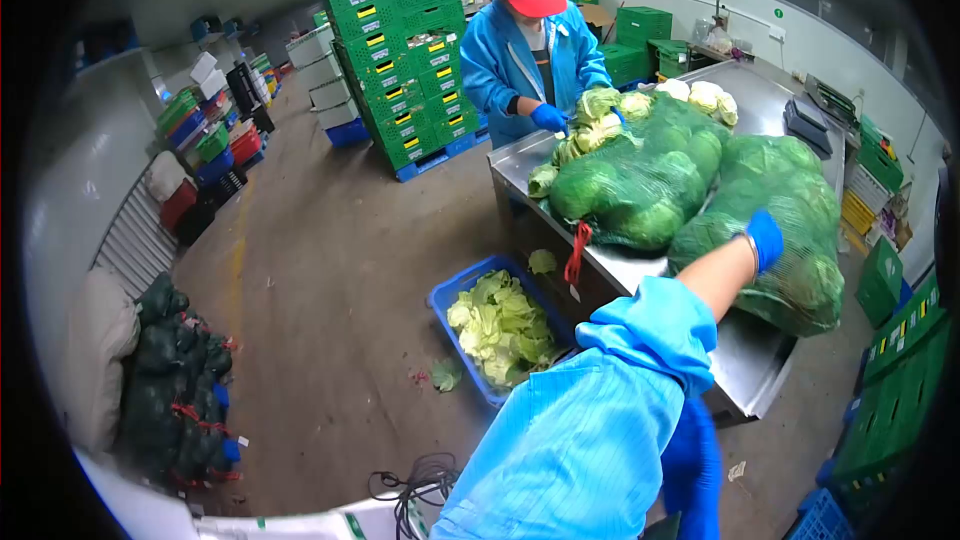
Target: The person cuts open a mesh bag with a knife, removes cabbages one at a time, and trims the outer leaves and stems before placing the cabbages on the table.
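My left hand (765, 240), in a blue glove, reaches across to the right-hand green net bag of cabbages (785, 180). Its fingers look closed on the netting near the bag's near side. A second net bag of cabbages (640, 185) lies beside it on the steel table (745, 365), a red tie (577, 250) hanging from its end. Loose cabbages (710, 100) rest behind the bags. My right hand is out of the picture.
Across the table a co-worker (530, 50) in blue gloves handles cabbages. A blue crate (470, 395) of leaves stands on the floor. Stacked green crates (400, 70) rise behind. Filled dark net bags (170, 390) lie at left, cables (420, 480) below.
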`<act>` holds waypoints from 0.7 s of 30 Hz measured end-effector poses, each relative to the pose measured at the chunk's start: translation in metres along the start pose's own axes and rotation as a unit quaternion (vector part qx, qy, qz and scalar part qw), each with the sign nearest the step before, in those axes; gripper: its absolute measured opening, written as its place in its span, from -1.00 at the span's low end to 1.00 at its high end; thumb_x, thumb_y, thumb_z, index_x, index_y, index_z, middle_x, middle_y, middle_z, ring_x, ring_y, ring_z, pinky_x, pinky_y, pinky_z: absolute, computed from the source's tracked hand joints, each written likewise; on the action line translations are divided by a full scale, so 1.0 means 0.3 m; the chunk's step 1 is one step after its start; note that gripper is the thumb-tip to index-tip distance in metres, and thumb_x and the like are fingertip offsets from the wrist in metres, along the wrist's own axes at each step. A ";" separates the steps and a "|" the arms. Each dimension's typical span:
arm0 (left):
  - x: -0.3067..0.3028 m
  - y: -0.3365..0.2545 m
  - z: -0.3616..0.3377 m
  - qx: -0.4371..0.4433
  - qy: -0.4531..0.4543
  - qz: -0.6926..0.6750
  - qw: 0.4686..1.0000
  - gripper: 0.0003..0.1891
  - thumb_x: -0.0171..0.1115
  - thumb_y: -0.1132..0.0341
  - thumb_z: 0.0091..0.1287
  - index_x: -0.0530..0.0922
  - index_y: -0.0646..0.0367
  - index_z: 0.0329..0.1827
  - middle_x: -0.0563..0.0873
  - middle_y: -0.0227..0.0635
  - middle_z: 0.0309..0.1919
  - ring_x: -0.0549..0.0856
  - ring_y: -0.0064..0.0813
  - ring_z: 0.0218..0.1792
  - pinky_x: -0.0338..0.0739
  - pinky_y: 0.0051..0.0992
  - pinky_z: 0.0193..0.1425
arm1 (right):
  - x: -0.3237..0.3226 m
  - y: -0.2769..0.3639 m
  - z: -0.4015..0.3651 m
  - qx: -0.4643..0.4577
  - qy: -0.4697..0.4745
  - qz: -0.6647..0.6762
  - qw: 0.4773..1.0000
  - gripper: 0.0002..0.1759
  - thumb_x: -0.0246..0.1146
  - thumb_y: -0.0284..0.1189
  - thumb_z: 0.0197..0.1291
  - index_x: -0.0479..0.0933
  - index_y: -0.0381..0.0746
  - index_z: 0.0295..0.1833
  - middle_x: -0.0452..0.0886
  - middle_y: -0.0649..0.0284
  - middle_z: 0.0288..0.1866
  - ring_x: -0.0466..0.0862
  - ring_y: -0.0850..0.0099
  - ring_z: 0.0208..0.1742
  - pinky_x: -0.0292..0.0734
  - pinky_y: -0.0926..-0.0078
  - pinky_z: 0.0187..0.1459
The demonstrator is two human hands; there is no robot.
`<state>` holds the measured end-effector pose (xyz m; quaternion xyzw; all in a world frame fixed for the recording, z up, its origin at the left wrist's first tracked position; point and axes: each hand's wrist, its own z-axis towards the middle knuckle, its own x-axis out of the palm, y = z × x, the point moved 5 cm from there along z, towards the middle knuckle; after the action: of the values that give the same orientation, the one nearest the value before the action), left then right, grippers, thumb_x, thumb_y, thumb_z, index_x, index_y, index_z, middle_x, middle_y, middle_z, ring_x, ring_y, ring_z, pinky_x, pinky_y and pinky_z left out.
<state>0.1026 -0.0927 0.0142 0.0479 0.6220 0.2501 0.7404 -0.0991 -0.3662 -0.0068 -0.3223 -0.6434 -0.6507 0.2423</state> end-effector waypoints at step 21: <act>0.053 -1.240 -0.864 0.105 0.382 -0.470 0.789 -0.64 0.07 0.02 0.22 0.55 0.11 -0.15 0.68 -0.15 -0.41 0.66 -0.06 -0.30 0.53 -0.18 -0.22 | -1.247 0.253 -0.822 0.236 -0.380 -0.118 0.886 -0.62 -0.05 -0.39 0.32 0.42 -0.32 0.16 0.65 0.08 -0.13 0.64 0.31 -0.12 0.48 0.42 0.05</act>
<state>-0.0253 -0.4721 -0.1996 -0.2724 0.8221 -0.1979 0.4591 0.1821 -0.6526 -0.2200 -0.4001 -0.8542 -0.3307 -0.0304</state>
